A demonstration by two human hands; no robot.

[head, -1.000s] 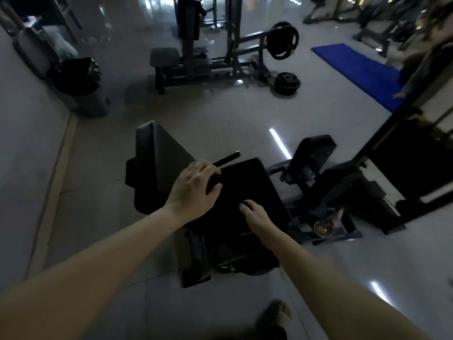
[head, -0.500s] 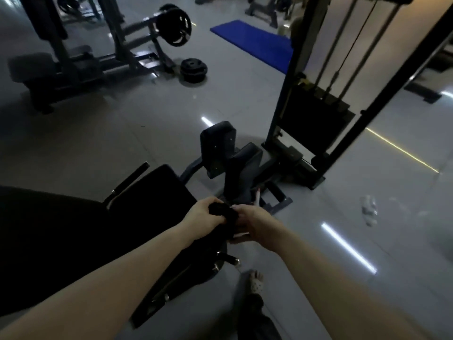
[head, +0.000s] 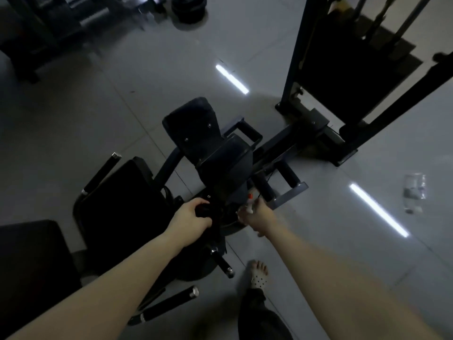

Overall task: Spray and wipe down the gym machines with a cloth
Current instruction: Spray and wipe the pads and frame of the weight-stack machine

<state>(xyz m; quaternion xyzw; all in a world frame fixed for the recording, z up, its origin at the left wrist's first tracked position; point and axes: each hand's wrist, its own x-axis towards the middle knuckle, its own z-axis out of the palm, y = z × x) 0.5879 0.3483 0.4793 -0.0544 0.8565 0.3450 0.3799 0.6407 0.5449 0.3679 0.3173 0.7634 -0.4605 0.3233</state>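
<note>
Cloth [head: 205, 211], dark and bunched, sits gripped in the clenched left hand [head: 190, 218] just below the middle of the frame, over the hub of the machine [head: 220, 153]. It is probably kept balled there so it is ready to rub as soon as the surface is wet. Just right of it, the right hand [head: 259, 215] is at the small spray bottle [head: 249, 204] (white, with a red-tipped nozzle), beside the machine's footrests. Whether the fingers have closed round it is too dim to tell. Beyond, a weight frame [head: 291, 69] stands at upper right. Something clear, perhaps a plastic bottle [head: 414, 192], lies on the glossy floor [head: 122, 94] near the right edge.
</note>
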